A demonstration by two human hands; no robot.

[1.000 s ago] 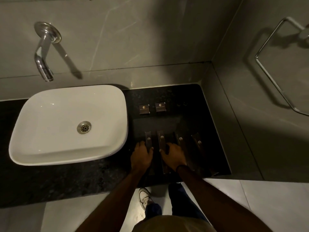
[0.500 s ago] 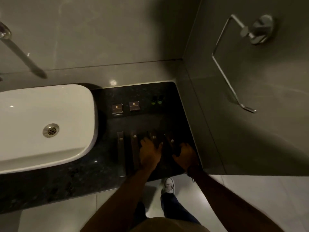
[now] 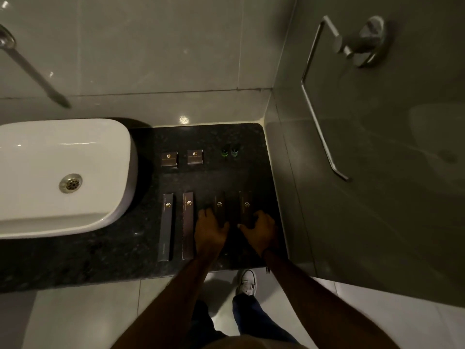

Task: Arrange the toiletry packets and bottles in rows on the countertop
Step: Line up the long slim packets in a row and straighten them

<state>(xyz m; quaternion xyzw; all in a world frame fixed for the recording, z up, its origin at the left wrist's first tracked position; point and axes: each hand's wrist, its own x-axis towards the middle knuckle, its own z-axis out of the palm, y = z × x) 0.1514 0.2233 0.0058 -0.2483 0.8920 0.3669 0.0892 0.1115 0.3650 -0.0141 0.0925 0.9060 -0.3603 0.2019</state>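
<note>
Both hands rest on two long dark packets at the front of the black countertop (image 3: 141, 250).

The left hand (image 3: 210, 233) lies over the near end of the third long packet (image 3: 219, 205), fingers curled around it; the right hand (image 3: 260, 231) grasps the fourth long packet (image 3: 246, 204) in the same way. Two more long packets (image 3: 166, 226) (image 3: 187, 224) lie free to the left, side by side, so four make the front row. Behind them stand two small square boxes (image 3: 169, 158) (image 3: 195, 156) and two little bottles (image 3: 224, 152) (image 3: 234, 152) with green rings, close together. The white basin (image 3: 63, 177) sits to the left.
</note>
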